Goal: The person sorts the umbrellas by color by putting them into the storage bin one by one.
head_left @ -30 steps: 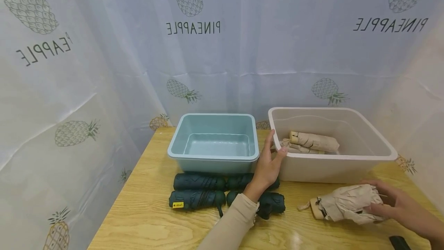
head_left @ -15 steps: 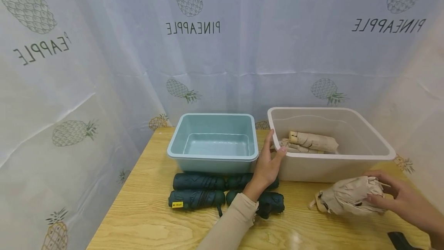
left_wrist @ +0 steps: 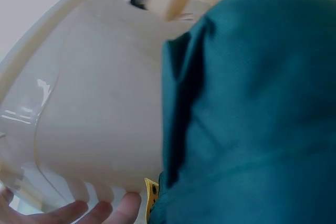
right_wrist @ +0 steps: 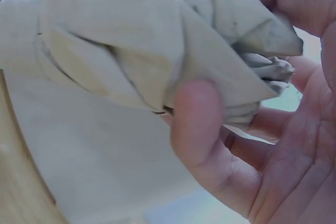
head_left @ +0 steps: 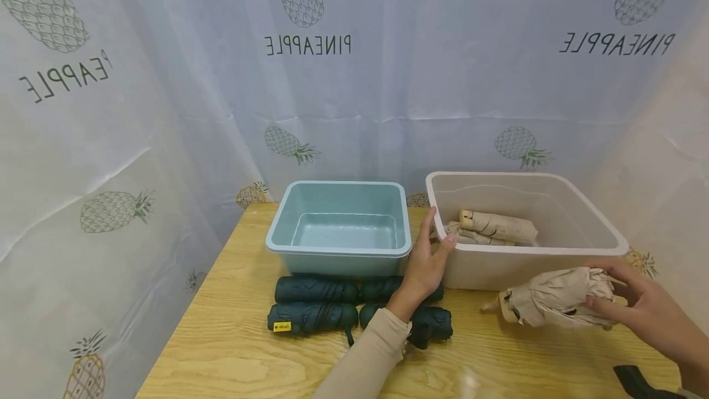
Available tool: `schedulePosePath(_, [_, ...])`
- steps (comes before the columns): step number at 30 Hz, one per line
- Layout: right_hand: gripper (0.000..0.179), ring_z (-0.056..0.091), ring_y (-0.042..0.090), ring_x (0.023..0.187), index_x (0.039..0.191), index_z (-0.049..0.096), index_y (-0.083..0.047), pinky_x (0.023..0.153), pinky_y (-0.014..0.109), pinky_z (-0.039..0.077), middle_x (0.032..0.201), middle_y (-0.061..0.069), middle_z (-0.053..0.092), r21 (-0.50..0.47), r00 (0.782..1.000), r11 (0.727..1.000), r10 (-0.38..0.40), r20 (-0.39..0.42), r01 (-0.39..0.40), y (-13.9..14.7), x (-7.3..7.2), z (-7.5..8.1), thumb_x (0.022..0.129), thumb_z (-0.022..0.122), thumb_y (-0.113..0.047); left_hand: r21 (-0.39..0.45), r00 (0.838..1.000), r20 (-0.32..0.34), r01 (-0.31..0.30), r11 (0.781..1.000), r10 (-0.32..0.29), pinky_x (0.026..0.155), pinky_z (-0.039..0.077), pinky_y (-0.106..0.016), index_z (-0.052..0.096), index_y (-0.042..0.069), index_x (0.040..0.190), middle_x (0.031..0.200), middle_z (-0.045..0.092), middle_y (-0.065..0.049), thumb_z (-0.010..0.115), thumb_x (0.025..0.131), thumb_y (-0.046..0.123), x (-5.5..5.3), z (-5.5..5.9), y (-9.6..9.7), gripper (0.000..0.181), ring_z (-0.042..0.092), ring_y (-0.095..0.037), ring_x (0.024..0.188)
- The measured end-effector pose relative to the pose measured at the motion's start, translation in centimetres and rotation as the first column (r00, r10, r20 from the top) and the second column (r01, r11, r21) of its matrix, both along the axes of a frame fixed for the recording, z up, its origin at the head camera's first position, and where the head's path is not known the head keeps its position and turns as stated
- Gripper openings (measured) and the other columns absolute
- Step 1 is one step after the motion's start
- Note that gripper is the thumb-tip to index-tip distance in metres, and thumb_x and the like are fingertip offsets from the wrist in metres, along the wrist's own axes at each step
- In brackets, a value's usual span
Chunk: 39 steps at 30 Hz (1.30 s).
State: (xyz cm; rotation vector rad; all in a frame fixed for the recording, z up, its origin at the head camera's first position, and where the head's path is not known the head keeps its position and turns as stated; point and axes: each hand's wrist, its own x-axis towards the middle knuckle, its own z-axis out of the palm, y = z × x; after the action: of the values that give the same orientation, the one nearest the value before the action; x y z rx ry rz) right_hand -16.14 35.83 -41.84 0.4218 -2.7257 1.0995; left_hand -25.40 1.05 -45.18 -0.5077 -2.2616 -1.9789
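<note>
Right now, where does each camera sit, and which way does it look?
Head: worn on the head, looking forward and down at the wooden table, blue bin and beige bin; left hand, left sleeve and right hand show.
Left wrist: on that wrist, facing the beige bin's wall and a dark teal umbrella; fingers show.
Right wrist: on that wrist, facing the beige umbrella; thumb and palm show.
Shared: head and right wrist both show the right hand holding the beige umbrella.

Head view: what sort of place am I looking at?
Probably a small curtained-off booth: pineapple-print curtains hang behind and to the sides of a wood-grain table, which holds a light-blue bin and a beige bin. Its wider purpose isn't visible.
</note>
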Motion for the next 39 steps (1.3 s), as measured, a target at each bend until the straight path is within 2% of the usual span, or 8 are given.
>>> schedulePosePath(4, [0.061, 0.050, -0.021, 0.103, 0.151, 0.045, -0.009, 0.054, 0.029, 0.057, 0.141, -0.033, 0.034, -0.022, 0.998, 1.000, 0.011, -0.059, -0.013, -0.3, -0.2, 0.8, 0.095, 0.065, 0.005, 0.010, 1.000, -0.005, 0.002, 1.000, -0.002, 0.099, 0.053, -0.039, 0.017, 0.044, 0.162, 0.161, 0.040, -0.004, 0.050, 0.102, 0.050, -0.1, -0.1, 0.1, 0.069, 0.055, -0.024, 0.135])
schedulePosePath(13, [0.060, 0.063, -0.009, 0.104, 0.144, 0.048, 0.002, 0.060, 0.023, 0.058, 0.129, -0.009, 0.053, -0.103, 0.985, 0.991, 0.066, -0.160, -0.083, -2.1, -0.6, 4.3, 0.089, 0.059, 0.021, 0.005, 1.000, -0.001, 0.000, 1.000, 0.000, 0.099, 0.054, -0.041, 0.016, 0.045, 0.162, 0.160, 0.042, -0.007, 0.051, 0.102, 0.051, -0.1, -0.1, 0.1, 0.069, 0.057, -0.024, 0.133])
schedulePosePath(16, [0.059, 0.065, -0.005, 0.102, 0.144, 0.046, 0.006, 0.063, 0.021, 0.058, 0.129, -0.006, 0.055, -0.161, 0.975, 0.974, 0.129, -0.181, -0.159, -2.6, -1.0, 5.3, 0.089, 0.055, 0.025, 0.006, 1.000, -0.004, -0.001, 1.000, 0.001, 0.097, 0.055, -0.040, 0.017, 0.043, 0.162, 0.158, 0.044, -0.008, 0.051, 0.102, 0.051, -0.1, -0.1, 0.1, 0.070, 0.058, -0.024, 0.132])
schedulePosePath(22, [0.059, 0.069, 0.004, 0.099, 0.141, 0.047, 0.010, 0.066, 0.022, 0.059, 0.124, 0.002, 0.060, -0.392, 0.930, 0.845, 0.300, -0.212, -0.362, -3.4, -1.9, 6.6, 0.086, 0.048, 0.031, 0.014, 1.000, -0.004, 0.007, 1.000, -0.007, 0.093, 0.056, -0.037, 0.017, 0.040, 0.163, 0.157, 0.044, -0.010, 0.051, 0.102, 0.051, -0.1, 0.0, 0.0, 0.071, 0.059, -0.024, 0.130])
schedulePosePath(27, [0.058, 0.068, 0.005, 0.098, 0.141, 0.046, 0.010, 0.068, 0.021, 0.058, 0.124, 0.004, 0.058, -0.459, 0.925, 0.804, 0.304, -0.229, -0.378, -4.0, -2.6, 7.2, 0.087, 0.046, 0.031, 0.012, 1.000, -0.002, 0.004, 1.000, -0.004, 0.096, 0.055, -0.038, 0.016, 0.041, 0.163, 0.158, 0.044, -0.009, 0.051, 0.102, 0.051, -0.1, 0.0, 0.0, 0.071, 0.058, -0.024, 0.131])
schedulePosePath(28, [0.058, 0.068, 0.006, 0.098, 0.142, 0.045, 0.010, 0.069, 0.021, 0.059, 0.124, 0.004, 0.058, -0.483, 0.919, 0.782, 0.315, -0.239, -0.394, -4.1, -2.8, 7.2, 0.087, 0.044, 0.031, 0.010, 1.000, -0.002, 0.001, 1.000, -0.001, 0.097, 0.055, -0.039, 0.016, 0.042, 0.163, 0.158, 0.043, -0.009, 0.050, 0.102, 0.051, -0.1, 0.0, 0.0, 0.071, 0.057, -0.024, 0.132])
schedulePosePath(35, [0.054, 0.066, 0.017, 0.099, 0.139, 0.040, 0.022, 0.073, 0.026, 0.060, 0.121, 0.015, 0.062, -0.632, 0.814, 0.515, 0.411, -0.410, -0.578, -4.8, -4.1, 6.3, 0.086, 0.034, 0.034, 0.003, 1.000, -0.004, -0.006, 1.000, 0.006, 0.104, 0.051, -0.043, 0.017, 0.045, 0.162, 0.161, 0.041, -0.007, 0.052, 0.102, 0.050, -0.1, -0.2, 0.3, 0.070, 0.054, -0.023, 0.137])
schedulePosePath(39, [0.054, 0.064, 0.015, 0.100, 0.140, 0.044, 0.017, 0.074, 0.023, 0.059, 0.121, 0.012, 0.062, -0.670, 0.834, 0.499, 0.364, -0.414, -0.550, -5.3, -4.4, 6.2, 0.089, 0.031, 0.030, 0.002, 1.000, 0.004, -0.009, 1.000, 0.009, 0.099, 0.053, -0.041, 0.017, 0.045, 0.162, 0.160, 0.043, -0.008, 0.052, 0.102, 0.050, -0.1, -0.1, 0.2, 0.069, 0.056, -0.024, 0.135])
